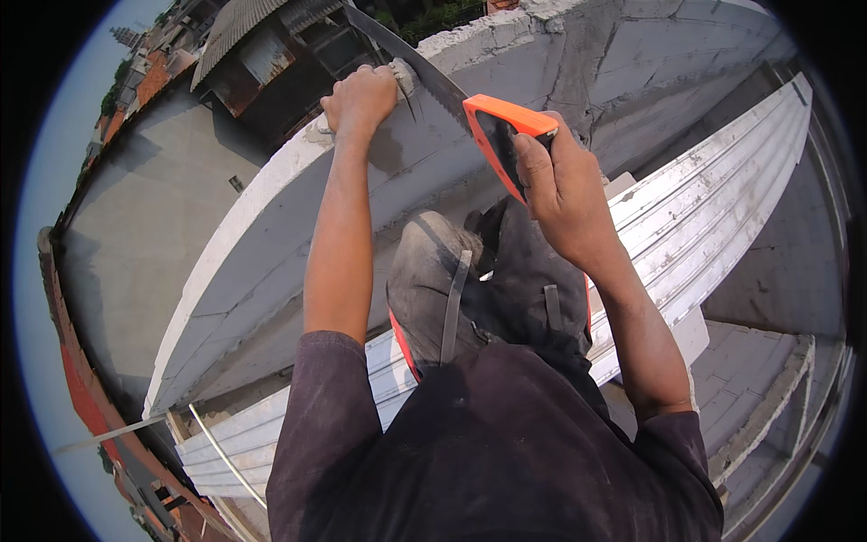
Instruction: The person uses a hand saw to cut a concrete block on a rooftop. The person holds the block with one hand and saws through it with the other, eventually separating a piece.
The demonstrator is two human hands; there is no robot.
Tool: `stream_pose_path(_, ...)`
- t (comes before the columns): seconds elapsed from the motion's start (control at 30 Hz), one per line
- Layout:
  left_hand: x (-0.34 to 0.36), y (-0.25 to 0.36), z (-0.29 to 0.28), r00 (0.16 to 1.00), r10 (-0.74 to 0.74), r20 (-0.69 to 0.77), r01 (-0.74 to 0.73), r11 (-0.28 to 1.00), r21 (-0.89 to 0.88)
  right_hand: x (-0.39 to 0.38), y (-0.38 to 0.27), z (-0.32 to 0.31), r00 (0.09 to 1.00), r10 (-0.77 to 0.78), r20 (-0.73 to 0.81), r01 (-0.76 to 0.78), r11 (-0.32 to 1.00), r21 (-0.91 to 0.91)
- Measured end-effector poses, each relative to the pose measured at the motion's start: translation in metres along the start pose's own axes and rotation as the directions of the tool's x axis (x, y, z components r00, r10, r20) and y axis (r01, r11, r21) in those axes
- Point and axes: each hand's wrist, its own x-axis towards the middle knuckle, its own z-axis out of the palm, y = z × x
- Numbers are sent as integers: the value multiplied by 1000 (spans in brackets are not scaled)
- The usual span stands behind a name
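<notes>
At wall top edge (271, 172), L hand (361, 98) clamped; R grip (564, 185) clamps saw (506, 131)

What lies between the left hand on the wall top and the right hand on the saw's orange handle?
In the head view, the saw blade crosses the wall top between the left hand and the right hand on the orange handle.

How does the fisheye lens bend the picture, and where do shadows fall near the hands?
In the head view, the parapet wall curves strongly and the corners are black. The left hand casts a dark shadow on the wall below it; the right hand and saw look sharp, without glare.
</notes>
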Motion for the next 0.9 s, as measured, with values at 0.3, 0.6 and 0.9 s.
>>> stream_pose_path(0.3, 0, 3, 4, 999, -35, 21, 34, 999, 28, -68, 20, -9, 999, 11, 49, -9, 999, -33)
stream_pose_path(0.6, -3, 1, -1, 999, -26, 40, 25, 999, 33, -101, 34, -18, 998, 11, 62, -13, 999, 29)
stream_pose_path(0.9, -5, 3, -2, 1000, -22, 21, 21, 999, 26, -3, 15, 13, 993, -109, -39, 110, 994, 27)
